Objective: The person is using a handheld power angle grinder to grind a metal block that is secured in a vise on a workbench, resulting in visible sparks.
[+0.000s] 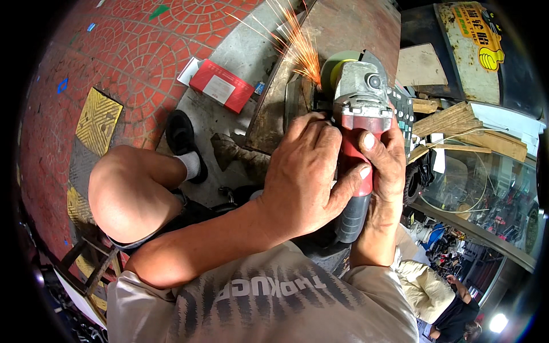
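Red paving [189,26] lies near a white-labelled box [224,84]; left hand [303,171] and right hand [389,160] wrap fingers [298,130] round an angle grinder [357,124]

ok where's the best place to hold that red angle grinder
Probably by the red body and dark rear handle, coming from the near side, since this slim section extends that way, while the disc and sparks are at the far end. The right hand wraps the red body.

Lone wide fisheye view from the person's head, looking steeply down, shirt [263,326] close at six o'clock, left hand [303,168] near centre, right hand [389,166] toward three o'clock, tiled floor [143,74] farther off at ten o'clock
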A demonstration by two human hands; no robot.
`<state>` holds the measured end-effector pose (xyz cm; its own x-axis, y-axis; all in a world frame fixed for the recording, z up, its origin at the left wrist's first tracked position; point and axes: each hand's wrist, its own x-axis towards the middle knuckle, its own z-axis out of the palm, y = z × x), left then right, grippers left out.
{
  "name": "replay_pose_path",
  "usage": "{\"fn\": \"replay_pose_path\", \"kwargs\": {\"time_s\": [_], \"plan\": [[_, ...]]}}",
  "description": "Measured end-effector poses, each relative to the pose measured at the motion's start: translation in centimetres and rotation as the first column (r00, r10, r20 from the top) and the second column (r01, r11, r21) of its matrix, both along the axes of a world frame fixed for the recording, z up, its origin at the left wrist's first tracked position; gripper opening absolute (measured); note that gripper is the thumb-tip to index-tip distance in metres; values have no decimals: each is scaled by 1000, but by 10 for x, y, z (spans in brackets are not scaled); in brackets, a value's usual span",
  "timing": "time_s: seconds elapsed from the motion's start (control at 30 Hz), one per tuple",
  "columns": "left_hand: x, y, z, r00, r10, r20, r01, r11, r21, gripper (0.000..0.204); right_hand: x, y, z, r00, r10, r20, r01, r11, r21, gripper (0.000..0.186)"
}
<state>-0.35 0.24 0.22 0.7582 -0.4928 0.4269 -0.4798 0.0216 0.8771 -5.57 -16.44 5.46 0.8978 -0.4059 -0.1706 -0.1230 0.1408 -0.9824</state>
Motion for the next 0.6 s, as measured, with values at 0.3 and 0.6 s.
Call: {"fn": "replay_pose_path", "kwargs": {"time_s": [0.3,0.6], "plan": [[0,-2,0,1000,1,2,-1,1000,-1,51,-2,-3,-2,1000,3,-5,-3,1000,15,105],[1,0,0,1000,0,11,0,1000,-4,50,-1,-3,-2,1000,5,-7,-5,999,33,104]]}}
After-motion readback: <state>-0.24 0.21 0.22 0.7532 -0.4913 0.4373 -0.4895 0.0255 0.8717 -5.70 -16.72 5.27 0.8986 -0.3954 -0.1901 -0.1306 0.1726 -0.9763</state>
